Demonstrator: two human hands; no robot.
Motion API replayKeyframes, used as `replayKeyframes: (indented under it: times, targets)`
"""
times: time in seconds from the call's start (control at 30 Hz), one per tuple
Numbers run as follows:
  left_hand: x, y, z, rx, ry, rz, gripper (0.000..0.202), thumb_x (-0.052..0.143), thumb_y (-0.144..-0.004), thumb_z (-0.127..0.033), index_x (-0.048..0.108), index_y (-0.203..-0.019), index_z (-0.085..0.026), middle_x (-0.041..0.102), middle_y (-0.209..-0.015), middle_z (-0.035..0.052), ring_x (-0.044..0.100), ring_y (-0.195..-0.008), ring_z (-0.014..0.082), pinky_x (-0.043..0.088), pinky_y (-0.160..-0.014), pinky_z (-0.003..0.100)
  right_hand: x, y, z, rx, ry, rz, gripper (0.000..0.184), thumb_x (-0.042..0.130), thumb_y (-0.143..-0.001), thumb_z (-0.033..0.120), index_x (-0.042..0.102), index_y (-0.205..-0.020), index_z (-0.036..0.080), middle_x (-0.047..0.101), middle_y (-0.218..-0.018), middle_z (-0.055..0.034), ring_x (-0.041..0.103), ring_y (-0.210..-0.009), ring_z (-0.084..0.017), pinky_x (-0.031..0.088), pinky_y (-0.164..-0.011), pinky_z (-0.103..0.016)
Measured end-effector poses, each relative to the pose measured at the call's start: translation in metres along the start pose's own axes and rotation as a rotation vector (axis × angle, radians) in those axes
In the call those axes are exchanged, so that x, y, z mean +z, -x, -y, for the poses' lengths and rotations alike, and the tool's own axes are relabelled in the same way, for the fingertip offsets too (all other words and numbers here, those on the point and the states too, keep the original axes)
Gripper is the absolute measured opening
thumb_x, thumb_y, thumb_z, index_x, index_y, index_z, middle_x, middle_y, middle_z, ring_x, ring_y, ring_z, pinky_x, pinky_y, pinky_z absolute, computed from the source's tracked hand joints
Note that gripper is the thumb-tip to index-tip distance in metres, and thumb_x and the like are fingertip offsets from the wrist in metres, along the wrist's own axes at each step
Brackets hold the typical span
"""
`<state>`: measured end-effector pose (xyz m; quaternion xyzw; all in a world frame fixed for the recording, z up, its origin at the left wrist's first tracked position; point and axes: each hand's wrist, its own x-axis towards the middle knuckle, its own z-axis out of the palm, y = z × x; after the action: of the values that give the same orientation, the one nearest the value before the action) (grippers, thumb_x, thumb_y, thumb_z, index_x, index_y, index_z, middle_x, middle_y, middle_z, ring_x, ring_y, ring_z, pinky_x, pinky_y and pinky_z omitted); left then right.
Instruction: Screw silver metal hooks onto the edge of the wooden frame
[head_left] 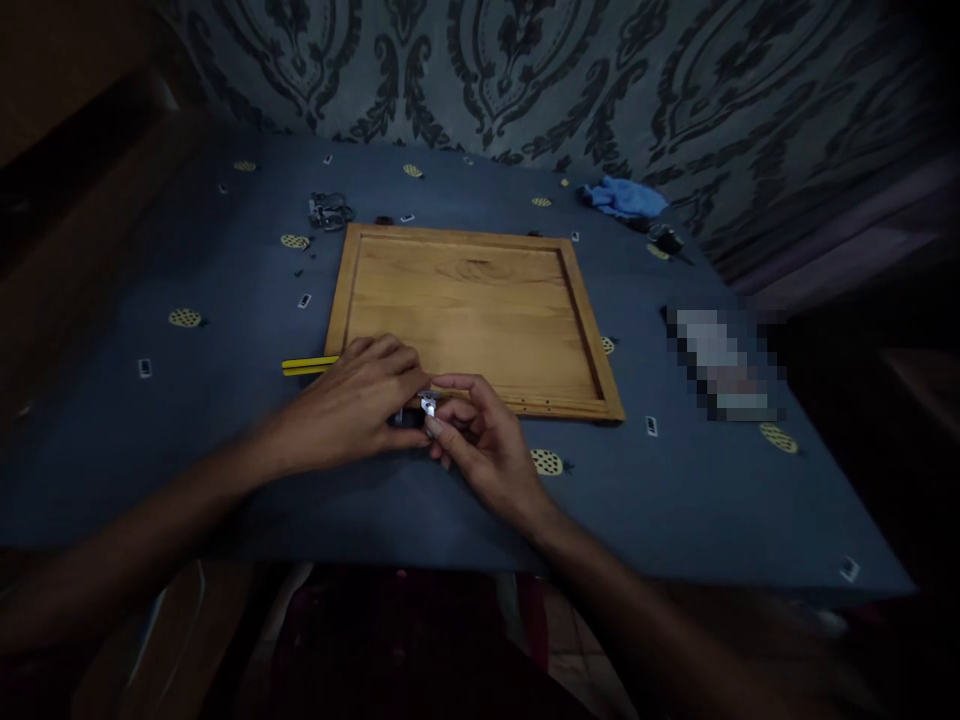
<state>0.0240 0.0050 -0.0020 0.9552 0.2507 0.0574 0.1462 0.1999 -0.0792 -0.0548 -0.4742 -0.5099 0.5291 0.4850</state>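
Note:
A framed wooden panel [472, 310], like a small cabinet door, lies flat on the table. At its near edge is a small shiny metal piece [428, 404], which looks like a cabinet hinge. My right hand [484, 440] pinches this piece between thumb and fingers. My left hand [360, 405] rests over the panel's near left corner, its fingers and thumb closed about the other side of the metal piece. The fingers partly hide the piece. Two yellow strips [307, 366], perhaps tool handles, stick out from behind my left hand.
More metal hinges [328, 210] lie beyond the panel's far left corner, with tiny dark bits [298, 273] nearby. A blue cloth [624, 198] and a dark object [666, 239] are at the far right. A pixelated item [720, 365] lies right. The table [225, 400] has a pineapple-print cover.

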Motion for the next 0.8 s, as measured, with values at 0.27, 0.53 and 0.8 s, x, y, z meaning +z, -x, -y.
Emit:
replayKeyframes:
  times: [0.27, 0.53, 0.8]
  targets:
    - [0.002, 0.003, -0.003, 0.01, -0.012, -0.052, 0.037, 0.072, -0.089, -0.045, 0.068, -0.113, -0.017, 0.064, -0.105, 0.0063, 0.055, -0.107, 0.0261, 0.043, -0.095, 0.042, 0.0, -0.001, 0.0, 0.003, 0.022, 0.016, 0.035, 0.065, -0.091, 0.034, 0.049, -0.122, 0.024, 0.057, -0.072, 0.0076, 0.058, -0.057, -0.009, 0.044, -0.05, -0.024]
    - [0.0, 0.004, -0.006, -0.01, -0.064, -0.051, 0.03, 0.074, -0.087, -0.039, 0.07, -0.106, -0.015, 0.065, -0.102, 0.0071, 0.055, -0.104, 0.0261, 0.044, -0.094, 0.041, -0.009, 0.004, 0.005, -0.285, 0.438, -0.156, 0.008, 0.058, -0.098, 0.024, 0.065, -0.102, 0.022, 0.072, -0.086, -0.0017, 0.067, -0.068, -0.012, 0.055, -0.063, -0.027]
    - [0.002, 0.005, -0.006, -0.019, -0.066, -0.045, 0.032, 0.072, -0.089, -0.037, 0.07, -0.111, -0.015, 0.065, -0.105, 0.0076, 0.055, -0.106, 0.0281, 0.043, -0.096, 0.046, -0.036, 0.002, 0.007, -0.694, 1.042, -0.005, 0.023, 0.058, -0.098, 0.013, 0.069, -0.118, 0.015, 0.076, -0.115, -0.0124, 0.075, -0.103, -0.021, 0.064, -0.086, -0.035]
